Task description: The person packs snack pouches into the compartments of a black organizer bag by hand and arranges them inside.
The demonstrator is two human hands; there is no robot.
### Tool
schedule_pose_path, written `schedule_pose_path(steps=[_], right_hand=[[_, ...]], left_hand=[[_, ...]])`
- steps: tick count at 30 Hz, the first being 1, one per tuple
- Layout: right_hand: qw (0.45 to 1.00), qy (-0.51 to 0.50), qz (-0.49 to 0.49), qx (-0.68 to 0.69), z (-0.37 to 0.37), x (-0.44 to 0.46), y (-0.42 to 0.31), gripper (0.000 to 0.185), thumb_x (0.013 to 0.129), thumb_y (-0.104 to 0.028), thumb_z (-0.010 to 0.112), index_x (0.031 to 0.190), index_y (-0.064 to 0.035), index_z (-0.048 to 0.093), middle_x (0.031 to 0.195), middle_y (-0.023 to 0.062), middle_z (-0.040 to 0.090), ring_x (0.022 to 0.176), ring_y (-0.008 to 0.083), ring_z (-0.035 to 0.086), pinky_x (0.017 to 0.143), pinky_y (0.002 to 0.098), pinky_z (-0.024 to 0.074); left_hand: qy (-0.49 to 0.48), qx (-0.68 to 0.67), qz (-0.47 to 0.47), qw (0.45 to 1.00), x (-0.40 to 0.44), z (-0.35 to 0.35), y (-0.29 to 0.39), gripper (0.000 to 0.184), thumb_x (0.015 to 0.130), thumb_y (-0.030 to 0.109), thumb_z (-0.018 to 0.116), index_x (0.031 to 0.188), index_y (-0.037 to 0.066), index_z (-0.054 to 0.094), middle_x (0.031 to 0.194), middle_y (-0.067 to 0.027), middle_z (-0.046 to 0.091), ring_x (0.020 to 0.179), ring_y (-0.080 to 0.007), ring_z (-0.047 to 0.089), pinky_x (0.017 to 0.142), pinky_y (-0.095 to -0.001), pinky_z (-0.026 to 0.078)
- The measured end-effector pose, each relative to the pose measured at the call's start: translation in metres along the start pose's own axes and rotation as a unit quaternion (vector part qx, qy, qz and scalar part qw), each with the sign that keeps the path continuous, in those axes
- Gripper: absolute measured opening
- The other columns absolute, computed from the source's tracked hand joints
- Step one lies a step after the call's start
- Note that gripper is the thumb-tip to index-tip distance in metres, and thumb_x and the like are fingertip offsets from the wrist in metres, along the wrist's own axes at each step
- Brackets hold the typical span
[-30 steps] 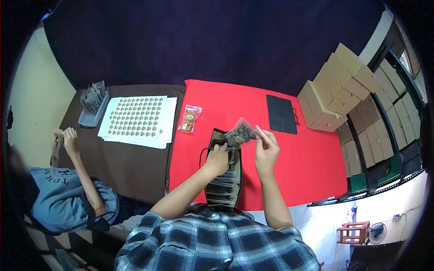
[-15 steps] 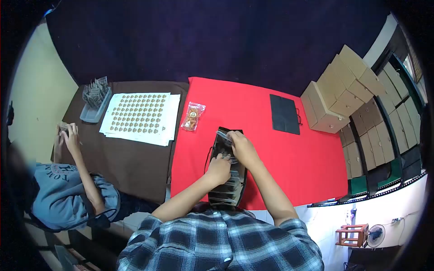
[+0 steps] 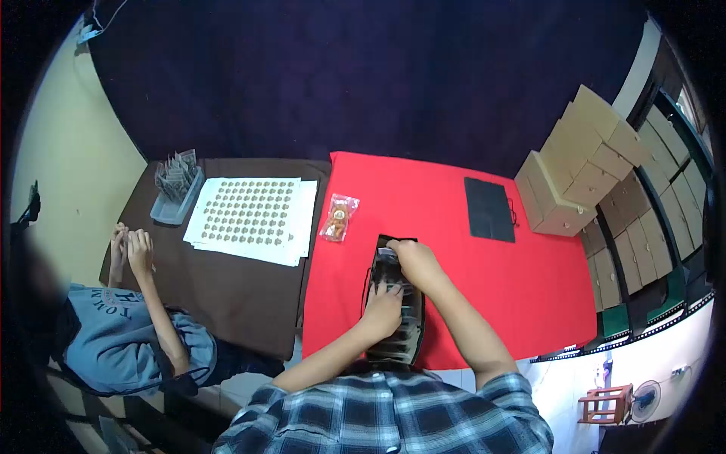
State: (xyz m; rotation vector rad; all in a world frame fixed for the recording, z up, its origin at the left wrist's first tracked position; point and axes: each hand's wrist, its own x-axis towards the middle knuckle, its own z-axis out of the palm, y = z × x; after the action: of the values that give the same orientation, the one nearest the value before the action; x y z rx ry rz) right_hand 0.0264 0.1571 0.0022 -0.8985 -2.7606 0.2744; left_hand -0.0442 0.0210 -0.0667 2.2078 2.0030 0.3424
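A long black bag (image 3: 417, 333) with a dark cord stands open in front of me on the red cloth. Clear plastic packets (image 3: 397, 344) sit in a row inside; what they contain is too dark to make out. My left hand (image 3: 383, 312) reaches over the bag's left side, fingers apart and touching packets near the middle. At the far end, my right hand (image 3: 416, 261) has its fingers closed at the top of a packet just inside the rim. Its fingertips are partly hidden.
On the red table (image 3: 491, 303) lie a clear packet of orange-brown pieces (image 3: 339, 218) and a flat black bag (image 3: 489, 210). Cardboard boxes (image 3: 563, 216) are stacked at right. Leftward are label sheets (image 3: 249, 216), a plastic tray (image 3: 170, 212) of packets, and a co-worker's hands (image 3: 136, 250).
My right hand has lowered at the bag's far end, and the packet edge it held up now sits lower. My left hand stays over the middle. The whole view has shifted slightly.
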Motion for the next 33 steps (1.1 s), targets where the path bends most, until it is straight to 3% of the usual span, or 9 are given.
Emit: schedule_pose_path(steps=[2, 6, 11, 12, 15, 17, 24, 27, 33], right_hand=[[0.996, -0.081, 0.012, -0.021, -0.002, 0.003, -0.006, 0.033, 0.073, -0.001, 0.06, 0.106, -0.0039, 0.063, 0.087, 0.0195, 0.067, 0.082, 0.0365, 0.067, 0.07, 0.0444, 0.0536], [0.994, -0.029, -0.042, -0.099, 0.053, 0.009, 0.002, 0.015, 0.075, -0.002, 0.059, 0.089, -0.0028, 0.065, 0.082, 0.0203, 0.068, 0.073, 0.0317, 0.069, 0.062, 0.0402, 0.0568], [0.994, -0.074, -0.028, -0.077, 0.07, 0.031, 0.015, 0.012, 0.079, -0.005, 0.057, 0.085, -0.0031, 0.067, 0.084, 0.0187, 0.069, 0.08, 0.0327, 0.07, 0.068, 0.0406, 0.0571], [0.992, -0.09, -0.002, -0.083, 0.076, 0.033, 0.021, 0.013, 0.079, -0.006, 0.058, 0.084, -0.0019, 0.07, 0.084, 0.0196, 0.069, 0.08, 0.0329, 0.07, 0.068, 0.0404, 0.0575], [0.986, -0.134, 0.061, -0.074, 0.086, 0.039, 0.034, 0.017, 0.079, -0.006, 0.059, 0.087, -0.0004, 0.072, 0.091, 0.0211, 0.07, 0.086, 0.0333, 0.07, 0.073, 0.0419, 0.0573], [0.979, -0.175, 0.077, -0.069, 0.093, 0.047, 0.045, 0.018, 0.079, -0.006, 0.06, 0.089, -0.0001, 0.073, 0.096, 0.021, 0.07, 0.091, 0.0335, 0.069, 0.076, 0.0432, 0.0566], [0.925, -0.351, 0.066, -0.132, 0.2, 0.074, 0.112, 0.016, 0.072, -0.011, 0.067, 0.084, -0.0047, 0.075, 0.095, 0.0189, 0.07, 0.09, 0.0326, 0.068, 0.075, 0.0415, 0.0539], [0.893, -0.431, 0.088, -0.097, 0.132, 0.077, 0.067, 0.02, 0.072, -0.013, 0.066, 0.088, -0.0055, 0.076, 0.099, 0.0189, 0.07, 0.092, 0.0326, 0.068, 0.076, 0.0419, 0.0533], [0.887, -0.446, 0.1, -0.059, 0.127, 0.074, 0.071, 0.032, 0.071, -0.015, 0.056, 0.095, -0.0009, 0.072, 0.105, 0.022, 0.067, 0.098, 0.0326, 0.066, 0.082, 0.0429, 0.0506]], left_hand=[[-0.008, -0.011, -0.004, 1.0, 0.005, -0.001, 0.003, 0.051, 0.075, 0.009, 0.06, 0.124, -0.005, 0.054, 0.13, -0.0151, 0.051, 0.118, -0.0365, 0.042, 0.107, -0.0523, 0.032], [-0.036, -0.027, -0.012, 0.999, 0.005, -0.004, 0.007, 0.046, 0.076, 0.01, 0.059, 0.119, -0.005, 0.056, 0.123, -0.0172, 0.054, 0.121, -0.0378, 0.042, 0.107, -0.0535, 0.031], [0.011, 0.006, -0.006, 1.0, 0.002, 0.001, 0.004, 0.043, 0.076, 0.012, 0.06, 0.114, -0.008, 0.059, 0.121, -0.0192, 0.055, 0.119, -0.0374, 0.044, 0.106, -0.0539, 0.032], [-0.032, 0.0, -0.025, 0.999, 0.003, -0.001, 0.005, 0.048, 0.083, 0.015, 0.056, 0.126, -0.005, 0.051, 0.134, -0.0215, 0.046, 0.126, -0.0384, 0.04, 0.108, -0.0535, 0.03], [0.052, -0.043, -0.037, 0.997, -0.006, -0.005, 0.013, 0.048, 0.09, 0.022, 0.052, 0.129, -0.006, 0.048, 0.14, -0.0237, 0.041, 0.13, -0.0403, 0.038, 0.109, -0.0534, 0.03], [-0.039, -0.021, -0.048, 0.998, -0.02, -0.015, 0.022, 0.053, 0.095, 0.029, 0.048, 0.133, -0.007, 0.046, 0.146, -0.0265, 0.034, 0.134, -0.0439, 0.033, 0.112, -0.0521, 0.026], [-0.1, -0.027, 0.074, 0.992, -0.052, -0.016, 0.046, 0.054, 0.094, 0.031, 0.048, 0.136, -0.002, 0.045, 0.148, -0.027, 0.031, 0.135, -0.0445, 0.033, 0.11, -0.0538, 0.029], [-0.113, -0.019, 0.072, 0.991, -0.053, -0.012, 0.046, 0.053, 0.093, 0.03, 0.049, 0.136, 0.0, 0.046, 0.148, -0.0265, 0.031, 0.134, -0.0455, 0.033, 0.109, -0.0559, 0.029], [-0.148, -0.032, 0.04, 0.988, -0.053, -0.013, 0.045, 0.054, 0.093, 0.035, 0.048, 0.138, 0.007, 0.046, 0.149, -0.0243, 0.031, 0.128, -0.0543, 0.036, 0.106, -0.0624, 0.029]])
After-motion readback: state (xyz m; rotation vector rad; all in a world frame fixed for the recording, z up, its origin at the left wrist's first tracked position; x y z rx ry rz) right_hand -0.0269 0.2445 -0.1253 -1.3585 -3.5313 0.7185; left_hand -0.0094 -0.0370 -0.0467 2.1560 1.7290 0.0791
